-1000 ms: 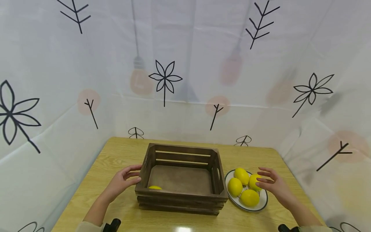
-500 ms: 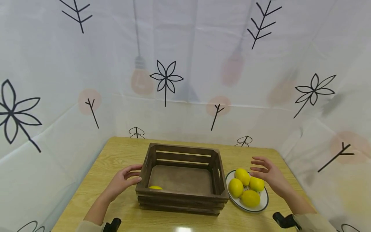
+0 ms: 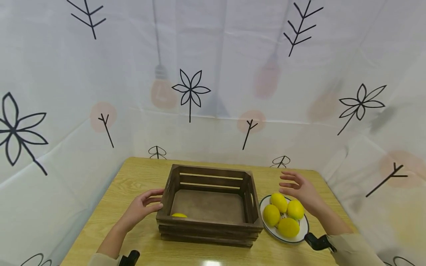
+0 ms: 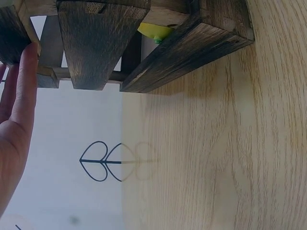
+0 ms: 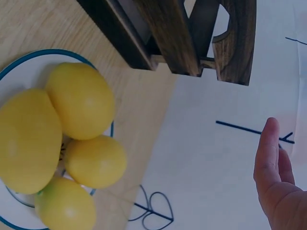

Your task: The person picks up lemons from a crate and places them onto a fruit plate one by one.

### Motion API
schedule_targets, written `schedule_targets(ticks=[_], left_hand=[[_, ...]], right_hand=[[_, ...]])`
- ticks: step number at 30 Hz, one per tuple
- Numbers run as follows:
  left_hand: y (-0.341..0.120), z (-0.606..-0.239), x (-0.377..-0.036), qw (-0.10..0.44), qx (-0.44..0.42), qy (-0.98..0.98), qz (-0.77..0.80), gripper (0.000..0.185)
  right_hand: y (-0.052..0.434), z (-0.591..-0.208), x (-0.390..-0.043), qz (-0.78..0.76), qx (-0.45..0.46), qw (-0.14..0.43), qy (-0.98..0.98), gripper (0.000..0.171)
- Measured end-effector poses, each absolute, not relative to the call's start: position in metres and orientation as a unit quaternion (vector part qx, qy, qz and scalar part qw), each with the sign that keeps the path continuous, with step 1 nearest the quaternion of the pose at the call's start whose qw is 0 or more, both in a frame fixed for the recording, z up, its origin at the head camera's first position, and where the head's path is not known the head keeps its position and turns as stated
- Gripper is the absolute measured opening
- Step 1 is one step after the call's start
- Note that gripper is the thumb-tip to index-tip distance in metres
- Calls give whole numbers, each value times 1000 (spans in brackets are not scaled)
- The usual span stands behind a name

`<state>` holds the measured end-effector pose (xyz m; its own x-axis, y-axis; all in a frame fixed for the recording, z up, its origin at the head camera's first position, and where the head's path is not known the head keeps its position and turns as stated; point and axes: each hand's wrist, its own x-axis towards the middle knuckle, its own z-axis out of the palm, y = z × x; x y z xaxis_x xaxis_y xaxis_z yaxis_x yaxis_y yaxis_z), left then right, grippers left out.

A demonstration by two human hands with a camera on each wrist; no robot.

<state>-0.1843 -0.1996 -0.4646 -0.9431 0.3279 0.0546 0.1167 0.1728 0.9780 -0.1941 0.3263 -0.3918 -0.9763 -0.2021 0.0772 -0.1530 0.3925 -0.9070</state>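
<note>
A brown slatted wooden crate (image 3: 209, 231) stands on the table, with one yellow lemon (image 3: 179, 215) partly visible inside behind its front wall. My left hand (image 3: 141, 207) rests at the crate's left end; the left wrist view shows its extended fingers (image 4: 28, 81) touching a slat. To the right of the crate, a white plate (image 3: 303, 226) with a dark blue rim carries several lemons (image 3: 288, 227). My right hand (image 3: 301, 190) hovers above the plate's far side, its fingers loosely bent and holding nothing. In the right wrist view it is apart from both lemons and crate (image 5: 168, 33).
The light wood table (image 3: 129, 177) extends around the crate and plate. A white cloth (image 3: 213, 136) printed with plants and bulbs hangs behind and along both sides. An oval handle hole (image 5: 221, 21) opens in the crate's right end.
My right hand has moved up and leftward, from beside the rightmost lemon to above the plate's far side. The left hand stays at the crate, and the lemons keep their places.
</note>
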Motion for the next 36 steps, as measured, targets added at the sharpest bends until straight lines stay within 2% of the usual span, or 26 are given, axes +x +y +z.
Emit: schedule_targets(ticks=[25, 36], left_hand=[[-199, -464, -183, 75, 141, 762, 628, 53], [-198, -463, -183, 78, 146, 758, 631, 53]], right_hand=[[291, -373, -217, -560, -140, 25, 816, 56], [271, -364, -229, -566, -152, 40, 809, 60]])
